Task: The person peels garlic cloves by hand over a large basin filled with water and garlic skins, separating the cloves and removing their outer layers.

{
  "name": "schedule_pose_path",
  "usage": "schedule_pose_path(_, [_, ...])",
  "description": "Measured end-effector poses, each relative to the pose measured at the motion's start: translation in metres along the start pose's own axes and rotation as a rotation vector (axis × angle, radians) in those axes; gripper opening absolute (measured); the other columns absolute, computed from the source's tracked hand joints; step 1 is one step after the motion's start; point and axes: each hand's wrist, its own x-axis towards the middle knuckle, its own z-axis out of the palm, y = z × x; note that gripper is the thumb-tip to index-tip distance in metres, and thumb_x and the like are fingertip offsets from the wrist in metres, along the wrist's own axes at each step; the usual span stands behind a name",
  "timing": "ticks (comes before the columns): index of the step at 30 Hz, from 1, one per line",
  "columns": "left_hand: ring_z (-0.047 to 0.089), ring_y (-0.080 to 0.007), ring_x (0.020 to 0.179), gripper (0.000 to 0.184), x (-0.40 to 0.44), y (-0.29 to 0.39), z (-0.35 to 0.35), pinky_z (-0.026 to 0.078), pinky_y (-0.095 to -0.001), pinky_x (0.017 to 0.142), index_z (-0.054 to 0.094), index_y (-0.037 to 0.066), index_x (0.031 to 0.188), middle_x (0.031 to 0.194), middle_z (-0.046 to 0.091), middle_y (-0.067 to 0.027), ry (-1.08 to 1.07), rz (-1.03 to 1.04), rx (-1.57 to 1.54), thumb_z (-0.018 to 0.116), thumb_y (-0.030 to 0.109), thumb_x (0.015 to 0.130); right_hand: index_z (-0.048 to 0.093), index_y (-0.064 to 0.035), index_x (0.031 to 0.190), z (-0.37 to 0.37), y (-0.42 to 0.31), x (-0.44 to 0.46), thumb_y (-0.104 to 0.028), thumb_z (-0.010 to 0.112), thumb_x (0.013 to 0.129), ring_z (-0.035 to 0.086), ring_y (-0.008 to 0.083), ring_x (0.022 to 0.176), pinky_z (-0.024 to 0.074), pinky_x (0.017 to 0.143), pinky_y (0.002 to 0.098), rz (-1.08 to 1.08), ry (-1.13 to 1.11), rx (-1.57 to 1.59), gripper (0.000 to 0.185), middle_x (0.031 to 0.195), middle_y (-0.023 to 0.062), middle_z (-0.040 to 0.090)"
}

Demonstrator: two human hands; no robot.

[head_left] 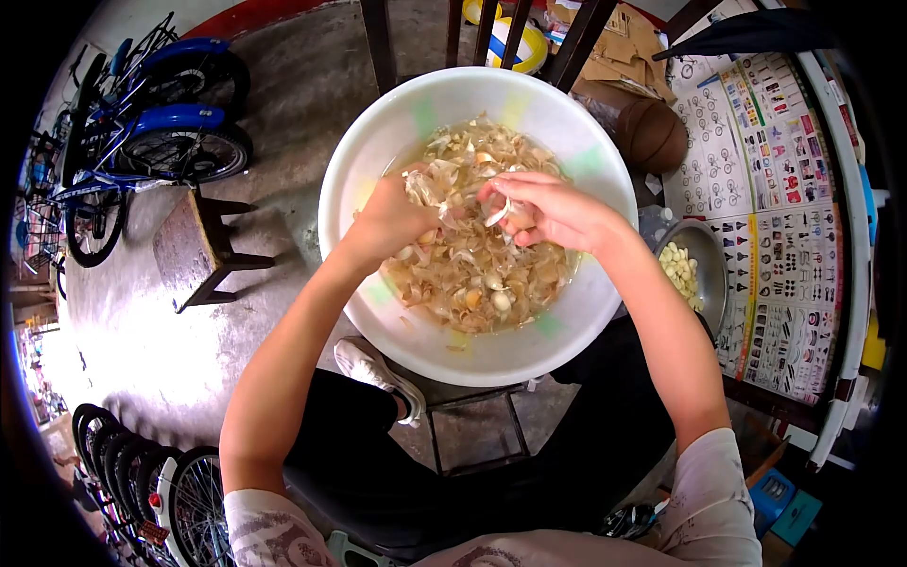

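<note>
A wide white basin (359, 151) holds water, many loose garlic skins (539, 274) and some garlic cloves (501, 300). Over the left part of the skins, my left hand (399, 215) has its fingers curled around a clump of pale wet skins (430, 187). My right hand (539, 203) is over the right part, its fingers bent around a garlic clove with white skin (510, 215). The fingertips of both hands are partly hidden by skins. To the right of the basin, a metal bowl (715, 269) contains peeled cloves (678, 274).
A small wooden stool (189, 246) and blue bicycles (179, 118) stand at the left. Dark wooden bars (453, 33) rise behind the basin. A brown ball (652, 135) and a printed chart board (779, 236) are at the right. More wheels (198, 501) are at the lower left.
</note>
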Motion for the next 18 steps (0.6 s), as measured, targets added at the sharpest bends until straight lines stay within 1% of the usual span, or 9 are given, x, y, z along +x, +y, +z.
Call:
schedule_pose_path(2, [0.059, -0.0086, 0.066, 0.045, 0.001, -0.002, -0.002, 0.047, -0.0241, 0.052, 0.058, -0.002, 0.116, 0.087, 0.064, -0.0039, -0.107, 0.033, -0.155, 0.078, 0.018, 0.081, 0.060, -0.0073, 0.110, -0.002, 0.003, 0.008, -0.024, 0.054, 0.097, 0.057, 0.0104, 0.077, 0.0467, 0.063, 0.0222, -0.041, -0.179, 0.244, 0.022, 0.089, 0.0001, 0.059])
schedule_pose_path(3, [0.059, -0.0086, 0.066, 0.045, 0.000, 0.000, -0.003, 0.047, -0.0241, 0.052, 0.058, -0.002, 0.116, 0.087, 0.064, -0.0039, -0.107, 0.031, -0.154, 0.078, 0.018, 0.081, 0.060, -0.0073, 0.110, -0.003, 0.005, 0.012, -0.024, 0.054, 0.097, 0.057, 0.0104, 0.077, 0.0467, 0.063, 0.0222, -0.040, -0.181, 0.246, 0.022, 0.089, 0.0001, 0.059])
schedule_pose_path(5, [0.059, -0.0091, 0.067, 0.041, -0.003, 0.005, -0.004, 0.046, -0.0243, 0.051, 0.059, -0.001, 0.112, 0.084, 0.063, -0.0034, -0.118, 0.063, -0.161, 0.078, 0.017, 0.081, 0.060, -0.0046, 0.108, -0.004, 0.009, 0.018, -0.016, 0.053, 0.095, 0.055, 0.0093, 0.079, 0.0461, 0.067, 0.0232, -0.106, -0.267, 0.245, 0.019, 0.094, 0.0016, 0.058])
schedule_pose_path(6, [0.059, -0.0091, 0.067, 0.041, -0.003, 0.004, -0.004, 0.046, -0.0243, 0.051, 0.059, -0.001, 0.112, 0.084, 0.063, -0.0034, -0.119, 0.062, -0.161, 0.078, 0.017, 0.081, 0.060, -0.0046, 0.108, 0.000, 0.008, 0.017, -0.016, 0.053, 0.095, 0.055, 0.0093, 0.079, 0.0461, 0.067, 0.0232, -0.105, -0.266, 0.246, 0.019, 0.094, 0.0016, 0.058])
schedule_pose_path(8, [0.059, -0.0095, 0.067, 0.039, -0.002, 0.000, -0.005, 0.046, -0.0246, 0.050, 0.059, -0.001, 0.111, 0.084, 0.063, -0.0033, -0.116, 0.060, -0.199, 0.078, 0.017, 0.081, 0.059, -0.0034, 0.108, 0.009, 0.006, 0.010, -0.011, 0.052, 0.094, 0.053, 0.0085, 0.078, 0.0451, 0.070, 0.0230, -0.227, -0.147, 0.182, 0.018, 0.092, 0.0022, 0.057])
schedule_pose_path(12, [0.059, -0.0097, 0.068, 0.040, 0.002, -0.003, -0.006, 0.045, -0.0239, 0.049, 0.059, -0.001, 0.110, 0.084, 0.063, -0.0035, -0.117, 0.066, -0.195, 0.078, 0.017, 0.081, 0.056, -0.0055, 0.110, 0.013, -0.002, 0.001, -0.011, 0.052, 0.095, 0.049, 0.0065, 0.076, 0.0418, 0.073, 0.0202, -0.282, -0.109, 0.044, 0.016, 0.090, 0.0009, 0.058])
schedule_pose_path(14, [0.059, -0.0098, 0.068, 0.039, -0.002, 0.004, -0.007, 0.044, -0.0231, 0.048, 0.059, -0.001, 0.110, 0.085, 0.063, -0.0036, -0.098, -0.007, -0.179, 0.079, 0.016, 0.080, 0.055, -0.0063, 0.107, 0.011, -0.004, -0.001, -0.013, 0.052, 0.097, 0.045, 0.0050, 0.069, 0.0390, 0.063, 0.0192, -0.247, -0.084, -0.010, 0.013, 0.083, -0.0018, 0.054])
schedule_pose_path(15, [0.059, -0.0098, 0.068, 0.039, -0.001, 0.002, -0.006, 0.044, -0.0231, 0.048, 0.059, -0.001, 0.110, 0.085, 0.063, -0.0036, -0.099, -0.007, -0.179, 0.079, 0.016, 0.080, 0.055, -0.0063, 0.107, 0.008, -0.004, -0.001, -0.013, 0.052, 0.097, 0.045, 0.0050, 0.069, 0.0390, 0.063, 0.0192, -0.247, -0.082, -0.009, 0.013, 0.083, -0.0018, 0.054])
schedule_pose_path(18, [0.058, -0.0096, 0.067, 0.040, 0.002, -0.005, -0.006, 0.043, -0.0230, 0.048, 0.058, 0.000, 0.111, 0.084, 0.063, -0.0034, -0.093, 0.010, -0.190, 0.078, 0.015, 0.081, 0.054, -0.0069, 0.105, 0.006, -0.006, -0.004, -0.016, 0.051, 0.099, 0.040, 0.0035, 0.063, 0.0340, 0.054, 0.0199, -0.253, -0.052, -0.002, 0.012, 0.074, -0.0049, 0.047])
